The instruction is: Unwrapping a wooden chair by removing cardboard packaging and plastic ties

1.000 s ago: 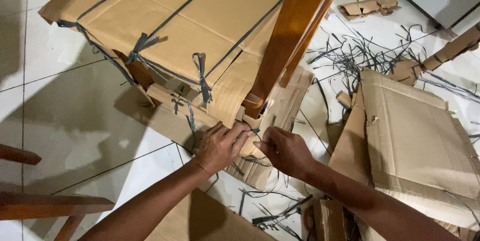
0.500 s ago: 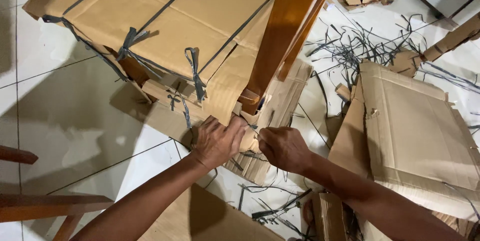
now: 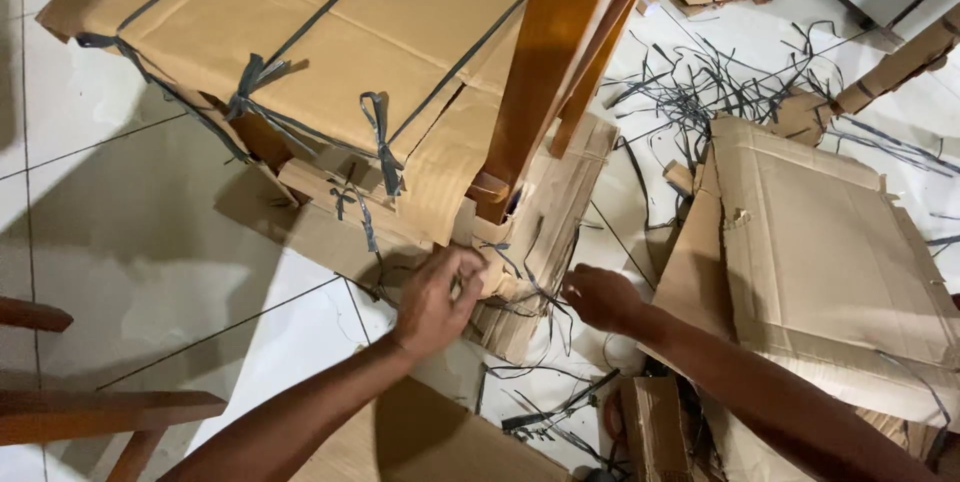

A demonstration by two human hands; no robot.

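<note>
While the big cardboard-wrapped bundle [image 3: 300,72] lies tilted across the white tiled floor [image 3: 150,272] much as it did a second ago, bound with dark plastic straps [image 3: 380,142] and crossed by the sloping wooden leg [image 3: 550,62], the two hands have drifted apart: half a second earlier they worked knuckle to knuckle at the wrapped foot of that leg, and now only one is on it. Judging from that, the strap ends there have probably been worked loose or let go, and the cardboard wrap [image 3: 480,242] around the leg's lower end looks partly peeled. A flattened cardboard sheet [image 3: 830,262] lies to the right among cut strap scraps [image 3: 700,92], unchanged. The left hand [image 3: 435,297] curls its fingers around the edge of the folded wrap just below the leg's end, a closed pinching grasp on cardboard. The right hand [image 3: 600,297] has pulled back toward the flattened sheet, fingers loosely bent and near thin loose straps; whether one strand is caught between its fingertips I cannot tell.
</note>
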